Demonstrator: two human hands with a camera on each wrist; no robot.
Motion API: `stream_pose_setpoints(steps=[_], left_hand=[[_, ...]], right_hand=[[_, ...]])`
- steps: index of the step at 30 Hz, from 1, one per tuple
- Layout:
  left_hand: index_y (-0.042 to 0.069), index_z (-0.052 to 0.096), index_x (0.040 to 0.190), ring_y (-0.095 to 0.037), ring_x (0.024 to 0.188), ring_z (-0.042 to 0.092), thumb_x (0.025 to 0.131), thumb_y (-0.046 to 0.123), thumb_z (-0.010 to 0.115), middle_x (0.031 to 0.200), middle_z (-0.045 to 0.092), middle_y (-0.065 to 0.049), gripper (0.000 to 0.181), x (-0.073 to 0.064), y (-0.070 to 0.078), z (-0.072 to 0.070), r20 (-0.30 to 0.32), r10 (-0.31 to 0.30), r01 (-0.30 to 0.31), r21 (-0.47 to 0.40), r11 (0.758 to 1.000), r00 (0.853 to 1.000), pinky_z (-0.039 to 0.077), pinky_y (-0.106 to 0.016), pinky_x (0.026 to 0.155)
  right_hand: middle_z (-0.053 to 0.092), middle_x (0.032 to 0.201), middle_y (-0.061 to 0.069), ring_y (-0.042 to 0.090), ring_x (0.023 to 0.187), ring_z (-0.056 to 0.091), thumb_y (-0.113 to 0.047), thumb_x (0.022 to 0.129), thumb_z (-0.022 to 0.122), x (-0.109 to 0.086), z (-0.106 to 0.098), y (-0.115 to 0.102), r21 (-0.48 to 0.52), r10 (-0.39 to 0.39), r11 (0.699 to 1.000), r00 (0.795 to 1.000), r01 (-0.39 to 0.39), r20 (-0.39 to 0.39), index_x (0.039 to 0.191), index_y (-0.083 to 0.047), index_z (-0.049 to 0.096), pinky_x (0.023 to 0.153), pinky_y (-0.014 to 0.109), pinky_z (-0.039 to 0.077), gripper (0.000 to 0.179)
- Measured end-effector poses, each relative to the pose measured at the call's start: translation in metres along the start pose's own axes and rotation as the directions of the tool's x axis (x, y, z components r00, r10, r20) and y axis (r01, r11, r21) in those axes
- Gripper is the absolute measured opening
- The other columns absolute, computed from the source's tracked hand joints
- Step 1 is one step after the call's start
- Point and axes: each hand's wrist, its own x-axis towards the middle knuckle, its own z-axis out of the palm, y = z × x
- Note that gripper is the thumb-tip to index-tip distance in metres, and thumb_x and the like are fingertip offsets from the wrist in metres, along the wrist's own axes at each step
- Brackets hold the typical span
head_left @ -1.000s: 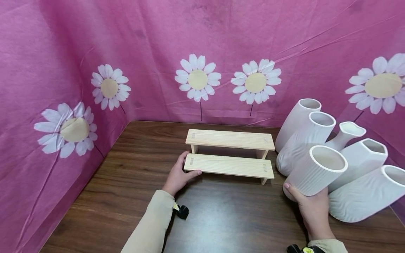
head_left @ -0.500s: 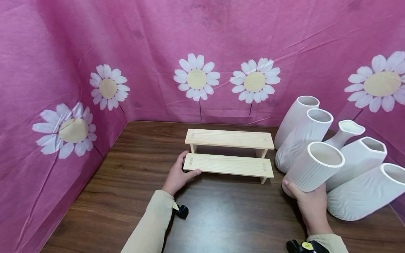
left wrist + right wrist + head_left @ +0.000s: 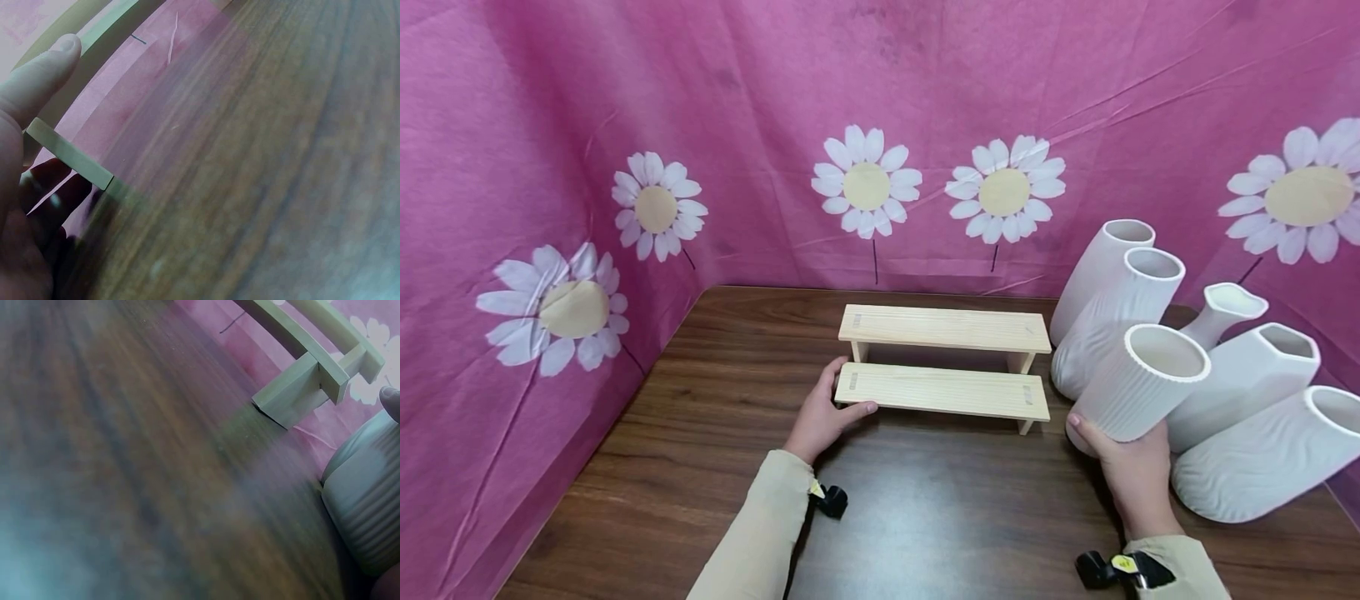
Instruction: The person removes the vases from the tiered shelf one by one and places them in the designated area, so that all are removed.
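Observation:
A two-step pale wooden stand (image 3: 940,392) rests on the table. At the left end of its lower step, my left hand (image 3: 816,421) grips the board, thumb along the front edge. In the left wrist view the fingers of that hand (image 3: 25,206) reach around the stand's end leg (image 3: 72,156). My right hand (image 3: 1138,479) holds a white ribbed vase (image 3: 1120,400) low on its body, thumb on the near left side. This vase leans to the right, and most of the right fingers are hidden behind it. Only part of the ribbed vase (image 3: 369,500) shows in the right wrist view.
Several other white vases crowd the right side: a tall smooth one (image 3: 1082,292), a wavy one (image 3: 1093,346), a small one with a flared neck (image 3: 1221,312), a faceted one (image 3: 1232,387) and a large rippled one (image 3: 1247,462). A pink daisy-print cloth (image 3: 760,167) hangs behind the table.
My right hand and the ribbed vase have moved a little away from me and to the left. The left hand stays in place on the stand.

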Motion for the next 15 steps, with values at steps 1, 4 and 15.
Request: stream_pose_setpoints(steps=[1, 4, 15], left_hand=[[0.013, 0.034, 0.155, -0.02, 0.116, 0.059, 0.076, 0.033, 0.09, 0.129, 0.064, -0.007, 0.099, -0.0002, 0.0002, 0.0, 0.0, 0.001, -0.001, 0.002, 1.0, 1.0, 0.041, -0.046, 0.104], [0.013, 0.034, 0.155, -0.02, 0.115, 0.059, 0.076, 0.034, 0.09, 0.129, 0.064, -0.007, 0.099, -0.0005, 0.0004, 0.0, -0.003, 0.004, -0.004, 0.004, 1.0, 1.0, 0.042, -0.046, 0.103], [0.013, 0.034, 0.155, -0.02, 0.117, 0.058, 0.076, 0.033, 0.09, 0.131, 0.062, -0.006, 0.099, 0.0001, -0.0008, 0.0002, -0.002, 0.007, -0.007, -0.003, 1.0, 1.0, 0.04, -0.046, 0.105]], right_hand=[[0.059, 0.114, -0.009, 0.006, 0.104, 0.053, -0.008, 0.072, 0.091, 0.0007, 0.0005, 0.0, 0.003, -0.003, 1.0, 1.0, 0.003, 0.002, 0.136, -0.016, 0.053, 0.092, 0.013, 0.036, 0.075], [0.059, 0.114, -0.009, 0.006, 0.104, 0.053, -0.008, 0.072, 0.09, 0.003, 0.0017, -0.0001, 0.007, -0.007, 1.0, 1.0, 0.007, 0.007, 0.136, -0.016, 0.053, 0.092, 0.014, 0.036, 0.074], [0.057, 0.117, -0.008, 0.007, 0.107, 0.052, -0.011, 0.074, 0.09, 0.0069, 0.0046, -0.001, -0.002, 0.023, 1.0, 1.0, -0.023, 0.013, 0.138, -0.017, 0.049, 0.094, 0.015, 0.036, 0.077]])
